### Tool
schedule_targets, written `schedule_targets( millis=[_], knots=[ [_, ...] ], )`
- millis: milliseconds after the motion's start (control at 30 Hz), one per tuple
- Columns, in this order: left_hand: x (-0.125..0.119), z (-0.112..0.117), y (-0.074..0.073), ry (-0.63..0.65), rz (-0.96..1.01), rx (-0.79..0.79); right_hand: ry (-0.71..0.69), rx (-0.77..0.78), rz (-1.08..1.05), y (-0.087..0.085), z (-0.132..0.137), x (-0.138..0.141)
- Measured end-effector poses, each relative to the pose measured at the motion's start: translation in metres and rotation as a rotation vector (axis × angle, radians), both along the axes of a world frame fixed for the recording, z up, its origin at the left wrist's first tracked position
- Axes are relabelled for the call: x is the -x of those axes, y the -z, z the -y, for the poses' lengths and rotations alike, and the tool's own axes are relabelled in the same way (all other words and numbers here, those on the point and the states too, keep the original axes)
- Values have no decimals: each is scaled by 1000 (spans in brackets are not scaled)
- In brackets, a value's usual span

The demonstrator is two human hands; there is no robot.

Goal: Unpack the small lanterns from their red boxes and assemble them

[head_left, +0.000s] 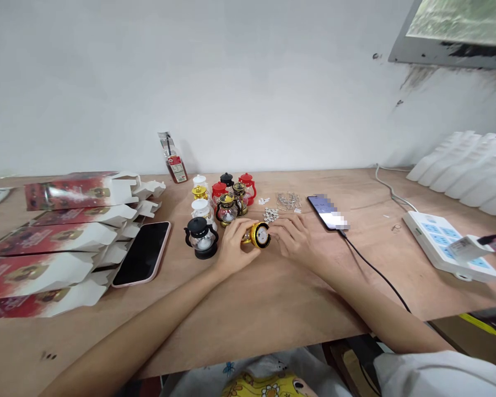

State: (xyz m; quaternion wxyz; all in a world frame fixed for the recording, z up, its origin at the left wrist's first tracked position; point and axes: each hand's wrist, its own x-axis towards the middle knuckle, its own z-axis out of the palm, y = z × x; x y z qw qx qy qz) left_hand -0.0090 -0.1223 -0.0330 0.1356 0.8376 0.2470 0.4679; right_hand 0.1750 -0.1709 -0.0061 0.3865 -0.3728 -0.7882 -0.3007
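My left hand (235,251) is closed around a small gold lantern (248,237). It lies tipped on its side, its round black-rimmed base (262,235) turned toward me and to the right. At the right edge of that base, the bent fingers of my right hand (294,238) come together; whatever they may pinch is too small to make out. Just left of my left hand stands a black lantern (200,238). Behind it are white lanterns (202,209), bronze lanterns (227,209) and red lanterns (247,187), all upright. Several small round silver pieces (270,214) lie beyond my hands.
Wire hooks (288,200) and small white bits (264,201) lie farther back. A charging phone (326,212) and a power strip (450,245) sit right, a pink-edged phone (144,253) and printed boxes (58,237) left. A bottle (176,165) stands by the wall.
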Motion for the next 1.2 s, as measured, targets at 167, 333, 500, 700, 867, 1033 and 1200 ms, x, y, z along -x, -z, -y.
schedule_targets(
  millis=[167, 333, 500, 700, 867, 1033, 1200],
  knots=[
    [0, 0, 0, 2, -10, -11, -18, -10, -13, 2, -1, 1],
    [0, 0, 1, -5, -18, -29, 7, -20, -30, 5, -1, 2],
    [-1, 1, 0, -16, -35, -33, 38, -24, -15, 5, 0, 3],
    [0, 2, 1, -48, -77, -64, 90, -74, 37, 6, 2, 7],
    [0, 3, 1, -96, -112, -96, 173, -107, 85, 12, 1, 12],
    [-1, 3, 3, -140, -110, -110, 192, -109, 109, 14, 3, 14],
    [0, 3, 7, -106, -31, -90, 230, -57, -33, 9, -13, -12]
  ],
)
